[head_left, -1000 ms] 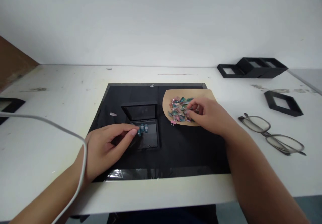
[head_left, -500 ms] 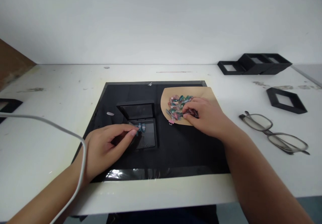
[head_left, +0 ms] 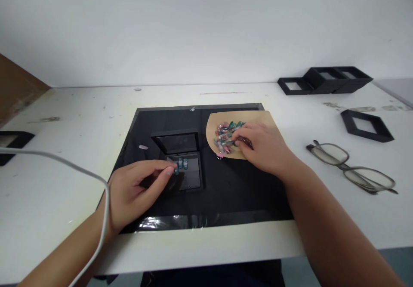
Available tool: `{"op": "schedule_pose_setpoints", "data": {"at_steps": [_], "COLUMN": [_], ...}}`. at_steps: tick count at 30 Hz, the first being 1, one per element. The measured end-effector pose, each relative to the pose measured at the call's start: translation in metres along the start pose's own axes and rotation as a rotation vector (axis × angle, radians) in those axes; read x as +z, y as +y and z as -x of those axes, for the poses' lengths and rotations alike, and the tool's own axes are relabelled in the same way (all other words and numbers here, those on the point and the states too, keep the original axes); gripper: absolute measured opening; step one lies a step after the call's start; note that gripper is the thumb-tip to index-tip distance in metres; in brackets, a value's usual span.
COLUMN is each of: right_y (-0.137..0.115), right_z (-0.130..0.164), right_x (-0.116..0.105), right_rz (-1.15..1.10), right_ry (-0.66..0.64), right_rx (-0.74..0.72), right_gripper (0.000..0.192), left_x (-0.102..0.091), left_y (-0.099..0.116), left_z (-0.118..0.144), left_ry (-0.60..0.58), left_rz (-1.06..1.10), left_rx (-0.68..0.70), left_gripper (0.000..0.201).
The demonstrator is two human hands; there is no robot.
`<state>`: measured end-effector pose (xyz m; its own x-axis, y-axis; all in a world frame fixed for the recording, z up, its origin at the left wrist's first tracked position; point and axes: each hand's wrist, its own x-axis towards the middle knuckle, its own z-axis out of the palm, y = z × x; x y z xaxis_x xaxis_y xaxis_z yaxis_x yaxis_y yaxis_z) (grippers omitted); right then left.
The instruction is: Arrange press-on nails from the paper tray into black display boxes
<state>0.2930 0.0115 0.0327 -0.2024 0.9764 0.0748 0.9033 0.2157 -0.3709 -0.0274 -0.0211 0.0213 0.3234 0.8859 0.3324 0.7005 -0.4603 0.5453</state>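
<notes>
My left hand (head_left: 142, 188) reaches over the left edge of an open black case (head_left: 193, 177) with a dark window lid. Its thumb and index finger pinch a small blue-green press-on nail (head_left: 176, 170). Beside that, a few more blue-green press-on nails (head_left: 185, 163) lie in a row inside the case. On a tan sheet (head_left: 258, 115), my right hand (head_left: 261, 147) is closed at the right side of a pile of glossy green, pink and dark red press-on nails (head_left: 226, 138). Whatever its fingertips hold is hidden.
A black mat (head_left: 238, 196) lies under the case. One pale press-on nail (head_left: 143, 147) rests left of the lid. Eyeglasses (head_left: 351, 166) and a black frame (head_left: 368, 125) lie at right, with black boxes (head_left: 332, 79) behind. A white cable (head_left: 106, 209) crosses my left forearm.
The view has shifted slightly. My right hand's fingers have moved a little left within the pile. My left hand keeps its pinch at the case.
</notes>
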Motion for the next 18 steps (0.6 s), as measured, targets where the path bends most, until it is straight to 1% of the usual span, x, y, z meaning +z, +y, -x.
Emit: {"op": "schedule_pose_setpoints", "data": {"at_steps": [2, 5, 8, 11, 15, 18], "right_y": [0.0001, -0.0005, -0.0012, 0.0001, 0.0033, 0.0031], "right_z": [-0.0003, 0.0003, 0.0016, 0.0027, 0.0029, 0.0021], "right_x": [-0.0014, -0.0028, -0.0037, -0.0051, -0.0066, -0.0047], "right_rz": [-0.017, -0.054, -0.098, -0.112, -0.065, -0.029], "right_ry": [0.062, 0.164, 0.223, 0.242, 0.239, 0.168], "right_rx": [-0.039, -0.053, -0.060, -0.056, 0.019, 0.012], "right_gripper": [0.023, 0.020, 0.021, 0.021, 0.025, 0.032], "left_x": [0.0005, 0.0025, 0.0035, 0.0027, 0.0012, 0.0008], "left_y": [-0.0013, -0.0031, -0.0035, -0.0033, -0.0033, -0.0023], "left_z": [-0.0004, -0.0014, -0.0017, -0.0011, -0.0002, -0.0003], "left_ry": [-0.011, -0.041, -0.053, -0.060, -0.067, -0.051], "left_rz": [-0.011, -0.007, 0.004, 0.004, -0.007, -0.014], "left_rx": [-0.009, -0.041, -0.059, -0.059, -0.043, -0.010], "left_gripper": [0.017, 0.020, 0.021, 0.022, 0.020, 0.018]}}
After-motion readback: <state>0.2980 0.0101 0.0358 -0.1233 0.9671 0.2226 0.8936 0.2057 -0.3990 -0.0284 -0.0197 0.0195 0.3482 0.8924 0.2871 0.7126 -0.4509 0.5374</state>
